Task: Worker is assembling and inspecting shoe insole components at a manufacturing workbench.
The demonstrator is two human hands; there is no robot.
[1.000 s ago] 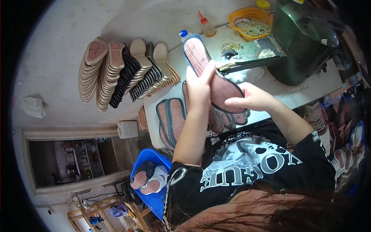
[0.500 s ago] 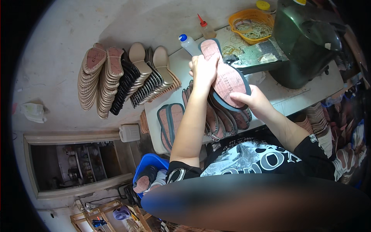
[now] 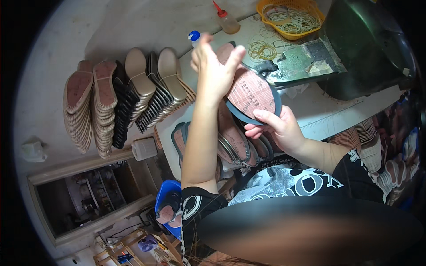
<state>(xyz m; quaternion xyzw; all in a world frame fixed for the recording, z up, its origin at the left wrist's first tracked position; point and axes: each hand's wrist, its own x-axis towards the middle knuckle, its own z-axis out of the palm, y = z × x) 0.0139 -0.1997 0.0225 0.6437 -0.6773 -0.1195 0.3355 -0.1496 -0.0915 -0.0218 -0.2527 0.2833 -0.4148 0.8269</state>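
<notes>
Over the white table, my right hand (image 3: 284, 131) grips the wide end of a shoe sole (image 3: 253, 91), thumb on top and fingers curled beneath. The sole has a pinkish board face with dark marks and a grey-blue rim. My left hand (image 3: 214, 71) is raised in front of the sole's narrow end, its thumb and fingers spread. It partly hides that end, and whether it touches the sole I cannot tell. More pinkish soles (image 3: 233, 139) with dark rims lie on the table below my hands.
A dark green machine (image 3: 375, 48) with a flat work plate (image 3: 306, 62) stands at the right. Behind are a yellow basket (image 3: 290, 33) of rubber bands and a red-tipped bottle (image 3: 227, 22). Bundled insoles (image 3: 104, 106) stand in stacks at left. A blue bin (image 3: 162, 195) sits below the table's left side.
My left hand has come off its grip on the sole and opened, shifting left. My right hand keeps hold as the sole shifts slightly nearer. The whole view has shifted.
</notes>
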